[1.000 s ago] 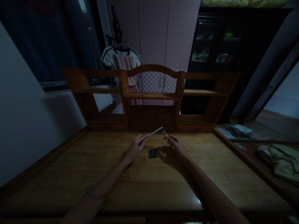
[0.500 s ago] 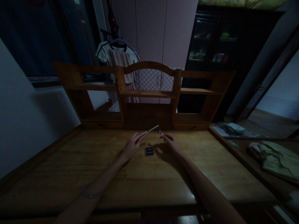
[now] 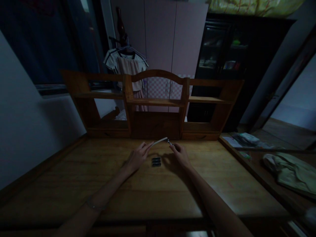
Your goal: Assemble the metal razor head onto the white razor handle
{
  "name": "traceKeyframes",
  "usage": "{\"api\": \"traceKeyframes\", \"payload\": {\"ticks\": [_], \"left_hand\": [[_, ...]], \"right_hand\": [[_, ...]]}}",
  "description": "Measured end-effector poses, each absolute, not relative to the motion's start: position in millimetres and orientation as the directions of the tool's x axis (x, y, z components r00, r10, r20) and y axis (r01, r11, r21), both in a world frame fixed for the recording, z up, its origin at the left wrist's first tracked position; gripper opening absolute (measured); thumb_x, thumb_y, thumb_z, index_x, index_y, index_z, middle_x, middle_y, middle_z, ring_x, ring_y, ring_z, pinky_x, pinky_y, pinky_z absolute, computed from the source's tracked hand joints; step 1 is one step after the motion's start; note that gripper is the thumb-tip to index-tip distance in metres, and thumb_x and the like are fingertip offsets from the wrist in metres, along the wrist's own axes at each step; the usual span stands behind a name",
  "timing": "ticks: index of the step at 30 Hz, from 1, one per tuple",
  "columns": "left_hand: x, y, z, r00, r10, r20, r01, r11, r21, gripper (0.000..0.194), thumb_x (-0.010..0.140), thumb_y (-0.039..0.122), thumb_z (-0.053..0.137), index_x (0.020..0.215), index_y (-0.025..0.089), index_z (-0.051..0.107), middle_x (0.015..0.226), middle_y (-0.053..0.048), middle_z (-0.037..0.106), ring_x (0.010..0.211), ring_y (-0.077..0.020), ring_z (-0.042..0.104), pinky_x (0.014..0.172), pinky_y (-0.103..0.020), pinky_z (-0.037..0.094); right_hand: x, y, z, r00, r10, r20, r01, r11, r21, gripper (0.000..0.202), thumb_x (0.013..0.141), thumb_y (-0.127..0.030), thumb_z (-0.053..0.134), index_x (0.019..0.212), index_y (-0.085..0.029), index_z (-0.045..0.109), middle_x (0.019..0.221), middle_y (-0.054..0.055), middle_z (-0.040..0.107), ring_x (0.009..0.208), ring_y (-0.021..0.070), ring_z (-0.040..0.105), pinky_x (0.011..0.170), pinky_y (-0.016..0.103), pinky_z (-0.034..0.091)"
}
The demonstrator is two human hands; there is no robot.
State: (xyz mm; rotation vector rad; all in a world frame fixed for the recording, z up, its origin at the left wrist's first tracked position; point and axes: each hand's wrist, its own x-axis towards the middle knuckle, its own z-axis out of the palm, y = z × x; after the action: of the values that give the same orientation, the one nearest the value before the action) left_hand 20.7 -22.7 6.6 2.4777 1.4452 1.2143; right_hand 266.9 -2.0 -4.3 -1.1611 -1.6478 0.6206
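My left hand [image 3: 138, 156] is closed on a thin pale strip [image 3: 160, 141], which points up and to the right above the desk. Opposite it, my right hand [image 3: 179, 153] pinches a small, slim metallic object [image 3: 170, 142]. The tip of that object is at the strip's far end; whether they touch is too small to tell. Below and between the hands, several small dark cylinders [image 3: 156, 162] lie side by side on the wooden desk [image 3: 158, 194].
A wooden shelf unit [image 3: 158, 102] stands along the desk's back edge. At the right are a surface with papers [image 3: 232, 141] and a pale green cloth bag [image 3: 293, 169]. Clothes [image 3: 128, 64] hang behind the shelf, before a pink wardrobe [image 3: 160, 39].
The view has tilted slightly upward. The strip lies at a flatter angle, and the metallic object remains near its end. Both hands keep their hold.
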Motion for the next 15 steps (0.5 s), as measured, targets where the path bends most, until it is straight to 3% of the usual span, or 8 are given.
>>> {"api": "traceKeyframes", "payload": {"ticks": [4, 9, 12, 15], "left_hand": [[22, -17, 21, 0.346, 0.715, 0.608, 0.758, -0.595, 0.268, 0.042, 0.094, 0.027, 0.040, 0.136, 0.033, 0.043, 0.100, -0.004, 0.055, 0.083, -0.0141, 0.057, 0.072, -0.023, 0.044], [20, -8, 20, 0.325, 0.691, 0.646, 0.792, -0.572, 0.214, 0.044, 0.094, 0.025, 0.040, 0.137, 0.034, 0.040, 0.099, -0.004, 0.055, 0.076, -0.0126, 0.055, 0.065, -0.021, 0.042], [16, -7, 13, 0.291, 0.691, 0.662, 0.778, -0.573, 0.256, 0.044, 0.094, 0.025, 0.040, 0.137, 0.033, 0.041, 0.099, -0.004, 0.055, 0.077, -0.0121, 0.055, 0.068, -0.021, 0.042], [13, -5, 9, 0.192, 0.695, 0.693, 0.711, -0.585, 0.390, 0.041, 0.094, 0.027, 0.041, 0.134, 0.030, 0.046, 0.094, -0.003, 0.054, 0.079, -0.0125, 0.055, 0.074, -0.023, 0.044]], "right_hand": [[266, -1, -7, -0.062, 0.886, 0.459, 0.472, 0.431, -0.769, 0.034, 0.085, -0.050, 0.048, 0.086, -0.021, 0.065, 0.073, 0.002, 0.061, 0.067, 0.0167, 0.053, 0.061, 0.026, 0.033], [268, 3, -11, -0.073, 0.865, 0.496, 0.578, 0.442, -0.686, 0.025, 0.085, -0.046, 0.051, 0.084, -0.024, 0.063, 0.071, 0.002, 0.063, 0.064, 0.0181, 0.055, 0.059, 0.027, 0.031], [268, 6, -13, -0.091, 0.850, 0.519, 0.620, 0.457, -0.638, 0.024, 0.087, -0.045, 0.049, 0.086, -0.025, 0.062, 0.073, 0.003, 0.064, 0.066, 0.0187, 0.056, 0.059, 0.027, 0.030], [267, 7, -13, -0.092, 0.844, 0.528, 0.644, 0.455, -0.615, 0.025, 0.088, -0.045, 0.048, 0.085, -0.024, 0.062, 0.072, 0.003, 0.064, 0.065, 0.0185, 0.056, 0.058, 0.027, 0.029]]}}
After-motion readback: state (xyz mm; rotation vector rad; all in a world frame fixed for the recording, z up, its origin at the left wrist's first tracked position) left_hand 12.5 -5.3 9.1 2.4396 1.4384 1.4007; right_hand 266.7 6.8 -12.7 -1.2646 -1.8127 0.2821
